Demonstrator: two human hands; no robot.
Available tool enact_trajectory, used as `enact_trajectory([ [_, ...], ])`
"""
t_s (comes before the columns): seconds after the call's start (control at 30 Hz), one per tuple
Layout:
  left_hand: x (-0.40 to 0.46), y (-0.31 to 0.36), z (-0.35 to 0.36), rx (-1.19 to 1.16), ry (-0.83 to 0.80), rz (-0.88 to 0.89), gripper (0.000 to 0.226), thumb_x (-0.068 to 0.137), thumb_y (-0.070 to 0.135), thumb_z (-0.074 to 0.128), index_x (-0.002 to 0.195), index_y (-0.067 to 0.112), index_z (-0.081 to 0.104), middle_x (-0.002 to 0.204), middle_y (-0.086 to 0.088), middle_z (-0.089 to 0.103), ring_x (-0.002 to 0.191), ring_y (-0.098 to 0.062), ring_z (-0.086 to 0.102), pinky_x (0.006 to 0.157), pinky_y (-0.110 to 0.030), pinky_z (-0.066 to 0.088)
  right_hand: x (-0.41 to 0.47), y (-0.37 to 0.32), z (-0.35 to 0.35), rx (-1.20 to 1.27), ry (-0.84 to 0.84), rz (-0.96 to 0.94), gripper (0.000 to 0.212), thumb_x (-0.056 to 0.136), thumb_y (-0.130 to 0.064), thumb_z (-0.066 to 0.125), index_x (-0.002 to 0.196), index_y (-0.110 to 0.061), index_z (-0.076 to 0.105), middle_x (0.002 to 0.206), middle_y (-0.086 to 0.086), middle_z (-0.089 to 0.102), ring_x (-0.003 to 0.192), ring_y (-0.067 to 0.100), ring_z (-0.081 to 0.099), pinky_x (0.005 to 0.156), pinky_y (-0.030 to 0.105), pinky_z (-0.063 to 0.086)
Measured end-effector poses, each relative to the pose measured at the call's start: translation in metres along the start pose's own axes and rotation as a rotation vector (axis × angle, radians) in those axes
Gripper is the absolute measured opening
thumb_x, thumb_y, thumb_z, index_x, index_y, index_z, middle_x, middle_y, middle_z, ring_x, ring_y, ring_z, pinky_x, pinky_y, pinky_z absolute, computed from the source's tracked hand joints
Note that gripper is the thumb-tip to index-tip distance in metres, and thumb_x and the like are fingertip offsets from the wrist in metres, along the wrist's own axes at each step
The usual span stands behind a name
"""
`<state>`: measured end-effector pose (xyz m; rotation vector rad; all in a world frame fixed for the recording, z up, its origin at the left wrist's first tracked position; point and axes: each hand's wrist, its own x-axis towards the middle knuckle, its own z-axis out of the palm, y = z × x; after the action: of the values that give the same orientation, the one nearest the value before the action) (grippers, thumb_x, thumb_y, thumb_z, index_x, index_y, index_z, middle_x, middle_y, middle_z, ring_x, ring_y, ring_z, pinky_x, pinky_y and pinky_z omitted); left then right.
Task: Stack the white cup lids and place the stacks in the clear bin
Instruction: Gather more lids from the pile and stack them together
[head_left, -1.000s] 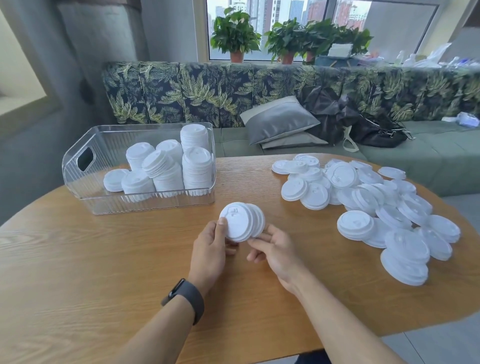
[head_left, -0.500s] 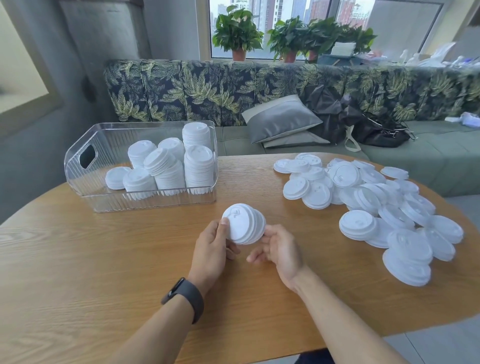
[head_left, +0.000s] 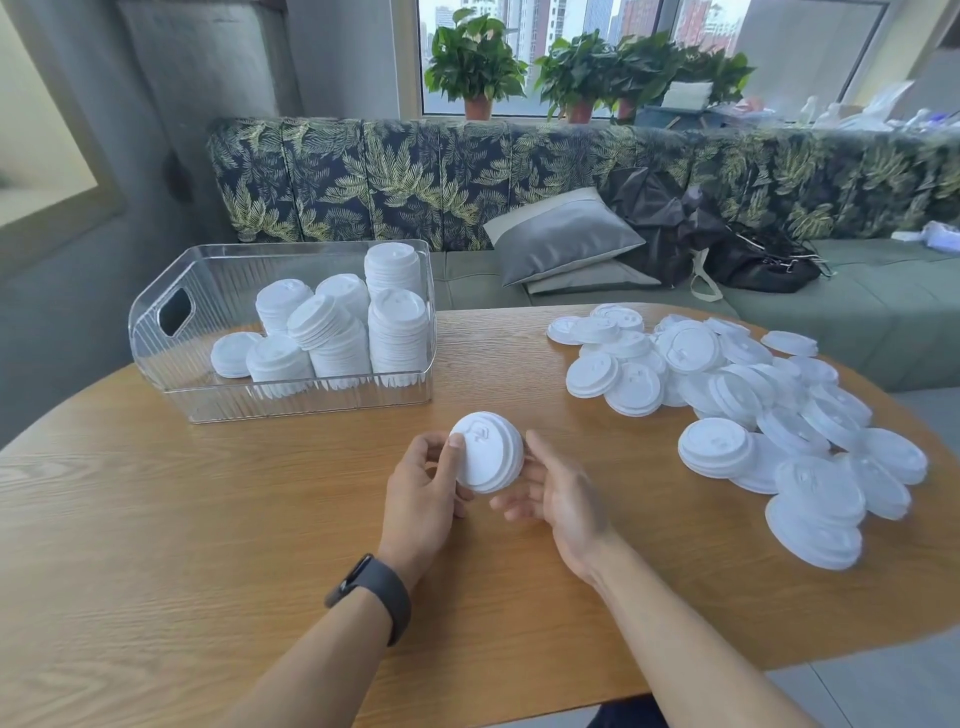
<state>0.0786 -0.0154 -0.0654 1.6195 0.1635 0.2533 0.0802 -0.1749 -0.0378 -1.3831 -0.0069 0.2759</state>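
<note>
While the left hand (head_left: 423, 486) grips a short stack of white lids (head_left: 488, 451) on its edge above the wooden tabletop (head_left: 156, 545), its thumb lies across the stack's front face and its other fingers curl round the left rim. The right hand (head_left: 558, 491) sits just beside the stack on its right side, palm turned toward it, fingers spread and loosely extended; the thumb reaches up near the rim, though motion blur makes it impossible to tell whether it touches. A dark band (head_left: 376, 592) circles the left wrist.

To the rear left stands the clear bin (head_left: 171, 364), a ribbed transparent tub with a handle cut-out in its left wall. It holds several stacks of lids (head_left: 397, 322), the tallest at its right end, one leaning in the middle, and lower ones toward the left.

On the right half of the tabletop lies a loose heap of white lids (head_left: 727, 384), overlapping one another, some already nested in small piles, well apart from the bin.

Behind the tabletop runs a leaf-patterned sofa (head_left: 415, 176) with a grey cushion (head_left: 563, 234) and a black bag (head_left: 753, 254) on it, and potted plants (head_left: 475, 62) stand on the windowsill.
</note>
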Motion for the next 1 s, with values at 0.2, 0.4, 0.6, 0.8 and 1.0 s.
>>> enact_trajectory([
  [0.2,0.000,-0.001,0.000,0.064,0.008,0.036,0.027,0.100,0.047,0.061,0.109,0.021,0.067,0.089,-0.002,0.074,0.066,-0.018,0.071,0.064,-0.047,0.060,-0.002,0.003,0.001,-0.024,0.000,-0.065,0.027,0.092,-0.029,0.074,0.115,-0.017,0.075,0.085,0.006,0.075,0.071,0.017,0.064,0.062,0.024,0.053],
  [0.4,0.000,0.004,-0.004,0.091,-0.051,0.022,0.052,0.099,0.060,0.056,0.079,0.014,0.069,0.059,0.012,0.054,0.056,-0.011,0.048,0.059,-0.036,0.041,0.001,0.003,-0.006,-0.040,-0.018,-0.023,0.020,0.098,-0.025,0.066,0.105,-0.010,0.077,0.067,0.001,0.061,0.056,0.011,0.056,0.055,0.023,0.044],
  [0.6,0.002,0.002,-0.007,0.059,-0.067,0.023,0.069,0.089,0.075,0.057,0.086,0.007,0.069,0.068,0.005,0.057,0.065,-0.013,0.049,0.065,-0.042,0.042,0.002,0.005,-0.008,-0.084,-0.019,-0.011,0.022,0.100,-0.027,0.063,0.102,-0.009,0.075,0.058,0.003,0.053,0.053,0.012,0.052,0.053,0.023,0.040],
  [0.8,-0.001,0.005,-0.006,0.007,-0.104,-0.039,0.049,0.093,0.056,0.064,0.092,0.009,0.074,0.063,0.001,0.063,0.059,-0.013,0.056,0.064,-0.037,0.047,0.008,0.010,-0.008,-0.010,0.082,-0.011,0.024,0.100,-0.027,0.062,0.105,-0.006,0.074,0.060,0.006,0.053,0.051,0.014,0.049,0.050,0.024,0.038],
  [1.0,0.000,0.006,-0.005,0.007,-0.133,-0.067,0.035,0.099,0.045,0.063,0.098,0.011,0.073,0.063,-0.003,0.066,0.058,-0.016,0.058,0.063,-0.037,0.051,0.009,0.012,-0.008,0.001,0.108,-0.029,0.021,0.099,-0.025,0.063,0.104,-0.010,0.076,0.061,0.008,0.054,0.050,0.014,0.050,0.050,0.024,0.038],
])
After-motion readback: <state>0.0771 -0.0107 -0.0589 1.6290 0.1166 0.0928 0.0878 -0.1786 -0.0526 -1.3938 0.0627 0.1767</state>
